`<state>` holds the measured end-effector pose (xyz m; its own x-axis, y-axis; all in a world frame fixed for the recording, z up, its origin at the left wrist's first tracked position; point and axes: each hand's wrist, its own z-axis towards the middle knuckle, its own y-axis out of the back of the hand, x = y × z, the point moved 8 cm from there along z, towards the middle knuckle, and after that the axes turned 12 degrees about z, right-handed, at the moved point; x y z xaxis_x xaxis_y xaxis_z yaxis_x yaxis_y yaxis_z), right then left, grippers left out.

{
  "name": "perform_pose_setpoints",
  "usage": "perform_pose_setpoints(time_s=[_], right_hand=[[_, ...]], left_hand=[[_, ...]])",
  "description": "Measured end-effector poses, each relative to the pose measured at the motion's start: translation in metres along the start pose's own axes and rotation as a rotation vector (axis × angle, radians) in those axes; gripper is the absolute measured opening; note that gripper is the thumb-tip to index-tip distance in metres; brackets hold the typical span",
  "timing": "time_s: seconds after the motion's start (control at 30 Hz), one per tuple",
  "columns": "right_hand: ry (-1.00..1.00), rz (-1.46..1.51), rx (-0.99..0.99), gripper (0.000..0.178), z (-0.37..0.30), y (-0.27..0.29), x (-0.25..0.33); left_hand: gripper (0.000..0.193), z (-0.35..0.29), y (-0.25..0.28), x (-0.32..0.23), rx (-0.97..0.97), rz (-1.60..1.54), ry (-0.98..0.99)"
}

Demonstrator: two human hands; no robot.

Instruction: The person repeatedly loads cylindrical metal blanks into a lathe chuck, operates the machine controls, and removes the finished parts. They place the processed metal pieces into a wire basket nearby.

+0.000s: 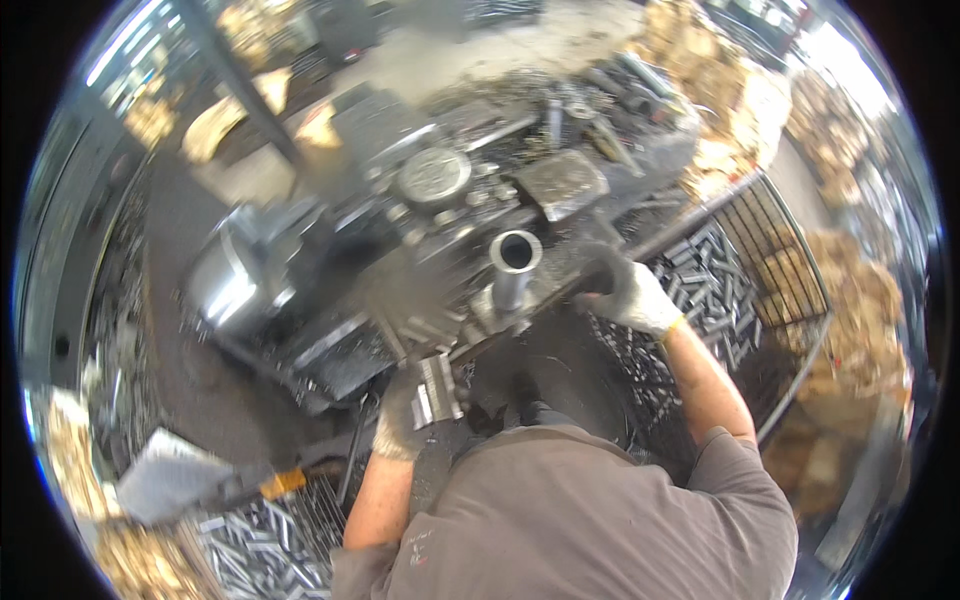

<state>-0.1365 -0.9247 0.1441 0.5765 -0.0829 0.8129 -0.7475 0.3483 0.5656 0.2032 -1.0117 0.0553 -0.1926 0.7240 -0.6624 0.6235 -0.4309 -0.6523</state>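
Note:
My left hand (402, 408), in a soiled work glove, is closed around several short shiny metal tubes (436, 388) held side by side, low in front of the lathe. My right hand (632, 296) wears a glove with blackened fingers. Those fingers curl at the front edge of the machine, beside the bin of parts; blur hides what is in them. Between my hands a thick metal pipe (512, 268) stands upright with its open end toward me. Behind it are the lathe's round-topped tool post (435, 178) and a square metal block (562, 184).
The lathe's large chuck (232, 272) is at left. A wire basket (790, 262) of short metal tubes (708, 285) is at right, another heap of tubes (262, 545) at lower left. Metal shavings and loose tools cover the far machine bed. Brown wrapped bundles (850, 340) stand along the right.

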Motion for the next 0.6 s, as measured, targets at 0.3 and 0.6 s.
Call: perform_pose_setpoints(time_s=[0.3,0.6], right_hand=[[0.492,0.002,0.493,0.055,0.013,-0.173,0.136],[0.097,0.028,0.485,0.039,0.068,-0.239,0.1]], left_hand=[[0.064,-0.032,0.002,-0.004,-0.165,0.001,-0.092],[0.064,-0.036,0.128,-0.042,-0.444,0.055,-0.268]])
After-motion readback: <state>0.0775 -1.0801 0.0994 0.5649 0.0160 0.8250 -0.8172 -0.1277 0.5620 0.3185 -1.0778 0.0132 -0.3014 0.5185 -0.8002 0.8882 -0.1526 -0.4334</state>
